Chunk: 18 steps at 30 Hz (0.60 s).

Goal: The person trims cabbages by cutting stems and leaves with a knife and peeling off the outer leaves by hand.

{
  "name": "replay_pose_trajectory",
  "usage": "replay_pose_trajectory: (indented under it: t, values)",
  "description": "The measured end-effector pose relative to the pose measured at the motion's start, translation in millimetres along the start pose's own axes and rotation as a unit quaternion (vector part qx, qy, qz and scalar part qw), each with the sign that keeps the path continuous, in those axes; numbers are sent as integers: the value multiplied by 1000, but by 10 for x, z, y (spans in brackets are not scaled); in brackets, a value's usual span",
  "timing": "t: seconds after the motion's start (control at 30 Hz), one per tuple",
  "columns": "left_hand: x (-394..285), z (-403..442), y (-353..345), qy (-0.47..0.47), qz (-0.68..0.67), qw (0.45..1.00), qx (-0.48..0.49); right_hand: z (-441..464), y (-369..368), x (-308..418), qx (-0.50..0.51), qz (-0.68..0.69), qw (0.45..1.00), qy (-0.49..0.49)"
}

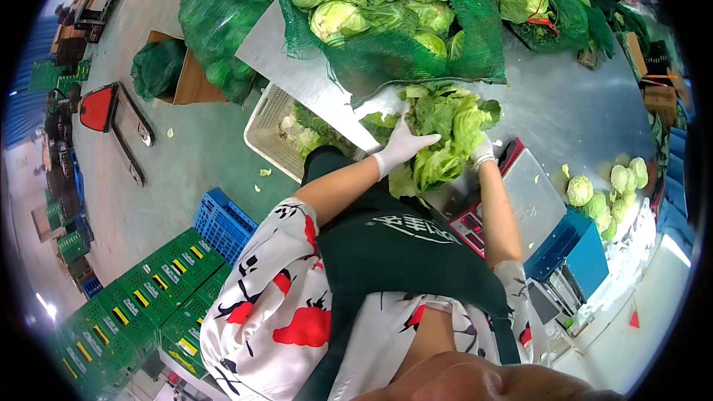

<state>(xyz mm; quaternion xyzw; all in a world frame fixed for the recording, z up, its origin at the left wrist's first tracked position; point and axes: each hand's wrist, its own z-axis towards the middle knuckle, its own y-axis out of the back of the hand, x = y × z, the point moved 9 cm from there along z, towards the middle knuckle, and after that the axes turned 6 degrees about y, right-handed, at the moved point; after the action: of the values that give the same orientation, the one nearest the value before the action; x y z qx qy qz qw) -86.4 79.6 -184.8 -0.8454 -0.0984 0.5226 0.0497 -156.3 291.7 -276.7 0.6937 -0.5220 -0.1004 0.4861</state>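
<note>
Between my two gloved hands is a bundle of loose, ruffled lettuce [448, 122], light green with darker leaf edges, above the metal table. My left hand [405, 142] presses on its left side, thumb laid across the leaves and a finger pointing up along them. On the opposite side, my right hand [483, 150] grips the lettuce, its fingers partly hidden by leaves. Both hands wear thin white gloves. Just beyond the lettuce lies an opened green net bag [416, 59] full of cabbages [340, 21].
A white crate [256, 130] with leaf scraps stands left, below the table edge. At right are a red-framed scale [531, 189], a blue box [568, 252] and several pale cabbages [580, 191]. Another net bag [553, 26] lies back right. A red pallet jack [100, 110] stands far left.
</note>
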Motion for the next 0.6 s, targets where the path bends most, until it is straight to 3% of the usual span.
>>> replay_pose_trajectory:
  t: [0.03,0.07,0.17,0.23,0.3,0.37,0.4,0.43,0.47,0.5,0.53,0.6]
  values:
    - [4,-61,83,-7,1,1000,9,-80,50,182,39,-23,998,-43]
    - [-44,-157,185,21,-16,1000,5,-43,-61,337,-57,-91,992,73]
    - [-62,-411,584,55,-56,997,-3,-69,80,984,-54,35,997,39]
    - [-57,-606,941,103,-40,994,-2,4,3,1396,-103,37,989,97]
    - [-258,-838,1309,95,-36,995,-4,43,-71,1926,-106,-5,987,119]
    - [-47,-932,1869,113,7,993,-37,52,-108,2393,-145,150,969,135]
    - [-97,-1002,2117,117,14,991,-62,175,-497,2515,-96,144,977,128]
    - [-143,-1079,2351,121,20,989,-86,144,-598,2703,-81,225,965,105]
    - [-109,-1112,2583,116,-3,989,-93,106,-682,2902,-71,304,947,80]
    - [-49,-1106,2815,110,-25,989,-100,-41,-425,3163,-95,460,882,40]
    - [-18,-1121,3081,111,-11,982,-153,98,-556,3344,-109,402,903,106]
    - [75,-1070,3464,88,-5,980,-178,365,-1019,3434,-68,429,900,36]
